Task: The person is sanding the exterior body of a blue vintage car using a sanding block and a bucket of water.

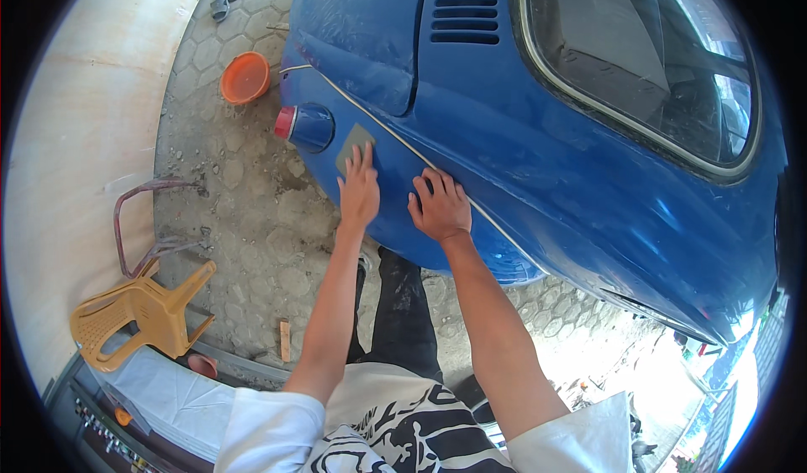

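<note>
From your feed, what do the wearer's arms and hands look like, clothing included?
The left hand and right hand are ungloved, with no watch, bracelet or ring visible. Both forearms are uncovered. The left sleeve and right sleeve are short, loose and plain white, on a white shirt with black print.

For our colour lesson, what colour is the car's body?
The body is blue, clearest in the head view.

I counted two bare hands, one left hand and one right hand, one grey-green sheet, one blue car, one visible tail light, one orange basin, two dark shoes, one yellow chair and one wooden strip.
</note>
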The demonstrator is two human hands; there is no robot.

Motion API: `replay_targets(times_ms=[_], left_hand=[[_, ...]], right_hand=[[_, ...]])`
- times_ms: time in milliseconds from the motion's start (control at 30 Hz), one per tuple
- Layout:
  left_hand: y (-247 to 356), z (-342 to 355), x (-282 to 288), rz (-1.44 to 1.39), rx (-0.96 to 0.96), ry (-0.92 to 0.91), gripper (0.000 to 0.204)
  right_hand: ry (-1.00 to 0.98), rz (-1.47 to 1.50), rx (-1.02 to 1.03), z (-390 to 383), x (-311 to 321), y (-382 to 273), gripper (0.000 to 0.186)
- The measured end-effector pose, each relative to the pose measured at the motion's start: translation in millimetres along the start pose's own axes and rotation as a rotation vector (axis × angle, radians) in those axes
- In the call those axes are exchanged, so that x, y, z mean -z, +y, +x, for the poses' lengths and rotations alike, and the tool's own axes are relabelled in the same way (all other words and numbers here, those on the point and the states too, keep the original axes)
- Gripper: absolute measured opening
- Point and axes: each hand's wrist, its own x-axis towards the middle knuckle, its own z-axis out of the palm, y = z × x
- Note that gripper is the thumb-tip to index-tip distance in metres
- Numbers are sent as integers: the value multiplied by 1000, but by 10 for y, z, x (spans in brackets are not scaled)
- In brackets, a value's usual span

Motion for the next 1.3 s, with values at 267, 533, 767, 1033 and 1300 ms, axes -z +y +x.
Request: replay_targets(times_ms=[267,533,767,1033,1300], left_hand=[[74,-734,-319,-87,20,-66,58],[64,83,-11,-25,-49,21,59],[50,-529,-278,-63,35,-68,59],[78,-334,-257,-59,-43,17,60],[-24,90,18,-86,-34,16,61]], right_hand=[[-6,-12,-19,-69,-10,91,24],[-3,32,-2,-11,-20,-1,24],[1,5,-17,-56,-25,105,24],[-14,-8,-18,-46,2,100,24],[19,0,5,-5,6,30,23]])
